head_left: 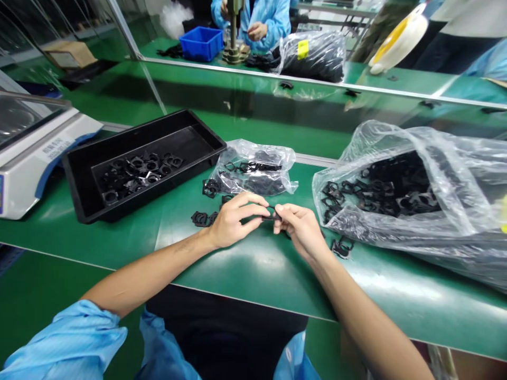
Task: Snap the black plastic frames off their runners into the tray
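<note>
Between my two hands, over the green table, is a small black plastic part (271,213), seen nearly edge-on and partly covered by fingers. My left hand (236,220) pinches its left end with thumb and fingertips. At its right end, my right hand (298,227) grips it between thumb and forefinger. Loose black ring-shaped parts (200,218) lie beside my left wrist, and another black part (342,247) rests right of my right wrist. Just beyond my hands sits a small clear plastic bag (253,168) of black parts.
A black tray (186,184) holding several black parts stands at left, near a white scale (47,153). On the right lies a large clear bag (447,221) full of black parts. Behind the clear partition, a person in a blue sleeve (277,24) works near a blue bin (201,44).
</note>
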Demonstrator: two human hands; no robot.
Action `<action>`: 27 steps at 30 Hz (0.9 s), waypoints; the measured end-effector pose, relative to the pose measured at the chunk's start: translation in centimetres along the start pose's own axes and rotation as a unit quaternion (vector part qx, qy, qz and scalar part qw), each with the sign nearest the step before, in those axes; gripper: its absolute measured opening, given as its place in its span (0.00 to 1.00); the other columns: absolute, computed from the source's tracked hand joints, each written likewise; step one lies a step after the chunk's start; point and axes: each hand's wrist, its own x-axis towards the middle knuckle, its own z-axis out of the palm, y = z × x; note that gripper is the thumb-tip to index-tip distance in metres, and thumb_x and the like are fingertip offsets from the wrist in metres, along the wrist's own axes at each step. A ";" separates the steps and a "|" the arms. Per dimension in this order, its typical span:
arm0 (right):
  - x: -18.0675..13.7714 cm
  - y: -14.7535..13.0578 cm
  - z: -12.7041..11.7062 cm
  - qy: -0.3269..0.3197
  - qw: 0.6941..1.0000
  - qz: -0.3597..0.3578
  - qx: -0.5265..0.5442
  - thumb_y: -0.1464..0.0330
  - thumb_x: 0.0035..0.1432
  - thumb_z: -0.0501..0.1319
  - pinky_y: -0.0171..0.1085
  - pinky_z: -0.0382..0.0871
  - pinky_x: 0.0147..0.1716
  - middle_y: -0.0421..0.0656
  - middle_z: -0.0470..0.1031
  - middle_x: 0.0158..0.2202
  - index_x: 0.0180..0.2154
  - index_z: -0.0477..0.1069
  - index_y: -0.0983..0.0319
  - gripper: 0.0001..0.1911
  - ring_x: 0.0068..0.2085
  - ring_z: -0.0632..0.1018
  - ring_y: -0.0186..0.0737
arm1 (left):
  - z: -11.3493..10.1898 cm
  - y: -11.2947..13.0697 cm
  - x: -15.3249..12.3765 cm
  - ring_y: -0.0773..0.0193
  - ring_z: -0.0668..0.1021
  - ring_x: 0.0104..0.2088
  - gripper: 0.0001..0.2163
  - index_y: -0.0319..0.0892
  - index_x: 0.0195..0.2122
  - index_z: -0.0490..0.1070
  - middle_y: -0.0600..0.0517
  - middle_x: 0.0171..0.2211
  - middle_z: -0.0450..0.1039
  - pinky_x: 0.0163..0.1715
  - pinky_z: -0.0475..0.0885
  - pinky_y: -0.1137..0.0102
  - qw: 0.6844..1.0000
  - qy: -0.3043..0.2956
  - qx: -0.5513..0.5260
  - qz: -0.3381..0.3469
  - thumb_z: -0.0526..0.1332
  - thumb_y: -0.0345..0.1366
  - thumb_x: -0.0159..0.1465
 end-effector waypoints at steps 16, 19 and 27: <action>-0.9 0.8 0.1 0.064 0.932 -0.273 -0.228 0.62 0.60 0.66 0.39 0.78 0.38 0.43 0.79 0.36 0.35 0.78 0.59 0.07 0.36 0.79 0.39 | 0.7 -0.7 0.0 0.66 0.79 0.33 0.11 0.40 0.36 0.78 0.52 0.32 0.78 0.38 0.76 0.70 0.963 0.089 -0.152 -0.205 0.70 0.43 0.61; -0.7 0.9 -0.1 0.058 0.936 -0.270 -0.219 0.63 0.59 0.67 0.37 0.77 0.36 0.43 0.79 0.35 0.35 0.78 0.59 0.07 0.35 0.79 0.39 | 0.6 -0.5 0.1 0.65 0.79 0.33 0.10 0.40 0.31 0.77 0.52 0.31 0.78 0.38 0.75 0.70 0.962 0.078 -0.154 -0.211 0.70 0.42 0.60; -0.3 0.9 -0.5 0.042 0.956 -0.240 -0.164 0.64 0.56 0.69 0.35 0.75 0.34 0.41 0.75 0.33 0.33 0.78 0.59 0.05 0.35 0.78 0.38 | 0.5 -0.4 0.3 0.67 0.78 0.31 0.09 0.40 0.29 0.77 0.52 0.29 0.76 0.36 0.74 0.71 0.952 0.069 -0.189 -0.232 0.72 0.40 0.57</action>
